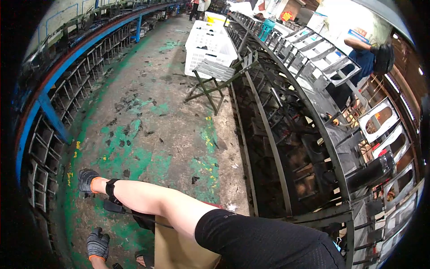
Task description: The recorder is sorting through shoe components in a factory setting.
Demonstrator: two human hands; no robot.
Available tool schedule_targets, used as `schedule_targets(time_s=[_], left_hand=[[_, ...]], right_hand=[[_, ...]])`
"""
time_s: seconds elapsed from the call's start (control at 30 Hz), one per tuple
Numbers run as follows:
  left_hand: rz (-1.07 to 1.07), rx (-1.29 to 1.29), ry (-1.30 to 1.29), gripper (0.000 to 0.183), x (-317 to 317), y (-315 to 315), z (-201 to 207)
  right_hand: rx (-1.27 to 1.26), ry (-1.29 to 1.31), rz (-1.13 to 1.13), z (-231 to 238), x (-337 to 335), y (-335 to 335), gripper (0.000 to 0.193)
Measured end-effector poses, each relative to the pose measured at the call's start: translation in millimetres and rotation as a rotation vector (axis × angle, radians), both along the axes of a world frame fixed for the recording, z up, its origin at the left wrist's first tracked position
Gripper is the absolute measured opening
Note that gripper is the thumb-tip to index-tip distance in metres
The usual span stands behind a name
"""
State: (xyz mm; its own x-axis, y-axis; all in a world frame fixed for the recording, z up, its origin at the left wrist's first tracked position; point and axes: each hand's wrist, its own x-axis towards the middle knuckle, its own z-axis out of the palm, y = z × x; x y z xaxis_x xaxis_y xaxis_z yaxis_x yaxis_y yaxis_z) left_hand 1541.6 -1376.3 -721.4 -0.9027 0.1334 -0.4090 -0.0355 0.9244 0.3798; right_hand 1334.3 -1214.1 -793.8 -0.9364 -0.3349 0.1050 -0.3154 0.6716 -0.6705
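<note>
My right arm, in a black sleeve, reaches leftward across the lower part of the view. At its end my right hand [88, 180], in a grey knitted glove with an orange cuff, hangs above the floor; its fingers are too bunched and dark to read. A black strap [110, 190] with a small dark box [113, 206] is around that wrist. Below it, at the lower left, my left hand [97, 244] wears a matching glove, its fingers apart and nothing seen in them. Beneath my right arm is a tan, box-like surface [174, 249], mostly hidden.
A blue-framed rack [53, 114] runs along the left. White crates [208, 60] and a folding stool [214, 71] stand ahead. Dark metal conveyor framing [277, 152] fills the right, where a person in blue [362, 67] works beyond it. Dark scraps [130, 103] litter the green-patched floor.
</note>
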Motion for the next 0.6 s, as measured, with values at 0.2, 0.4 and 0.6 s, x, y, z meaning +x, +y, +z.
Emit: schedule_targets(time_s=[0.2,0.4,0.6], left_hand=[[0.015,0.023,-0.029,0.045,-3.3,10.6,4.6],[0.009,-0.049,-0.031,0.045,0.1,10.3,11.7],[0.041,-0.072,-0.041,0.046,7.2,-10.2,2.8]], right_hand=[[0.38,0.194,0.224,-6.7,-11.1,6.1,0.028],[0.099,0.04,0.093,-42.1,-26.0,-9.6,0.028],[-0.081,0.14,0.054,-40.3,-11.4,-31.9,0.028]])
